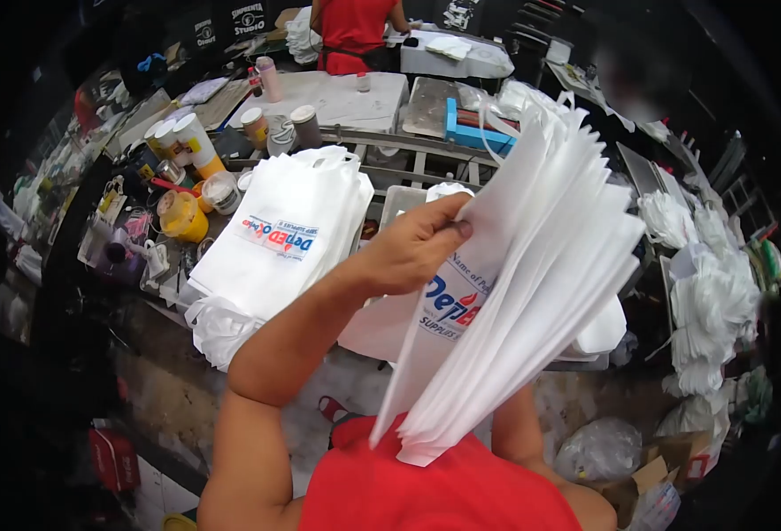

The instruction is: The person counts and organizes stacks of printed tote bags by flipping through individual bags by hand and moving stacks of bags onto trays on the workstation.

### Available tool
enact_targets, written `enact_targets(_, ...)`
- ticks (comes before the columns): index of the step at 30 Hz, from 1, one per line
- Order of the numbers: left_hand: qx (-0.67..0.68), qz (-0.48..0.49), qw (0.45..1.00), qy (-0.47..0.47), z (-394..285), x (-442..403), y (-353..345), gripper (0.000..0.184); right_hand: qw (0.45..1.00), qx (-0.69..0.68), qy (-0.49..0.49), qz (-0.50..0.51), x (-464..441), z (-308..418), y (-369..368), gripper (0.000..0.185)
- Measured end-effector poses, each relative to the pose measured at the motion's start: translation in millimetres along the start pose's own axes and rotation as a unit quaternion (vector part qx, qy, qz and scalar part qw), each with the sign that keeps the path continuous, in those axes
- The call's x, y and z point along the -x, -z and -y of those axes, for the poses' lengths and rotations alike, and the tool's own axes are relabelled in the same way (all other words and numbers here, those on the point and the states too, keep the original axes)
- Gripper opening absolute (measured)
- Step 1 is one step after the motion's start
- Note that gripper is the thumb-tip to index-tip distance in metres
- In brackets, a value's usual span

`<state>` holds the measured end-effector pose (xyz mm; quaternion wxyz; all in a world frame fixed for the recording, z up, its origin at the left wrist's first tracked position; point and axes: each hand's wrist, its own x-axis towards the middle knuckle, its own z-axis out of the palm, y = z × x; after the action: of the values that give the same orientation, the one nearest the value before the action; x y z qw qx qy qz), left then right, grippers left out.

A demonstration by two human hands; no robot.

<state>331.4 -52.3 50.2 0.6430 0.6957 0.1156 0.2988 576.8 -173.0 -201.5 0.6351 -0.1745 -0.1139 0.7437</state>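
Observation:
My left hand [421, 248] is closed, thumb and fingers pinching the edge of a white fabric bag [474, 265]. That bag is the nearest of a thick, fanned-out bundle of white bags [554, 257] held up in front of my chest. Blue and red print with the words "DepED" and "SUPPLIES" shows on it, partly folded out of sight. My right forearm rises behind the bundle; the right hand itself is hidden by the bags. To the left lies a stack of printed white bags [271, 234] on the work table, handles at both ends.
Paint tubs, among them a yellow one [182, 217], and several tall containers [197, 146] crowd the left side. A blue tray [479, 128] sits behind the bundle. Piles of white bags [713, 310] hang at right. A person in red [351, 35] stands at the far table.

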Motion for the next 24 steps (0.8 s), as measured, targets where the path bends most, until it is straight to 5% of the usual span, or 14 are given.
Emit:
enact_targets(2,0.024,-0.007,0.999,0.028,8.5,9.1,14.8,0.042,0.999,0.046,0.023,0.007,16.9,8.2,-7.2,0.060)
enact_targets(6,0.180,-0.230,0.938,0.186,107.7,32.4,47.7,0.045,0.967,0.217,0.134,-0.002,32.3,73.2,-43.5,0.060)
enact_targets(9,0.146,-0.245,0.927,0.244,202.0,57.4,42.2,0.070,0.921,0.350,0.159,-0.059,25.9,112.8,-50.9,0.059)
enact_targets(11,0.429,-0.194,0.849,0.238,252.8,79.0,33.3,0.088,0.885,0.435,0.099,-0.130,7.7,120.4,-13.5,0.058)
enact_targets(16,0.412,-0.247,0.808,0.342,350.8,120.5,1.4,0.086,0.772,0.561,-0.113,-0.278,-19.8,62.2,134.9,0.057)
enact_targets(18,0.294,-0.254,0.839,0.381,390.0,127.0,4.0,0.077,0.803,0.498,-0.110,-0.309,-14.0,43.5,120.5,0.056)
enact_targets(20,0.364,-0.311,0.787,0.389,371.5,118.5,-1.7,0.065,0.830,0.430,-0.109,-0.337,-8.1,35.2,114.7,0.054)
enact_targets(23,0.109,-0.278,0.884,0.361,340.5,115.7,-13.0,0.051,0.806,0.504,-0.053,-0.305,3.5,32.2,103.4,0.055)
enact_targets(24,0.107,-0.277,0.886,0.357,345.7,120.3,-15.0,0.051,0.726,0.622,0.013,-0.292,10.0,29.6,89.2,0.053)
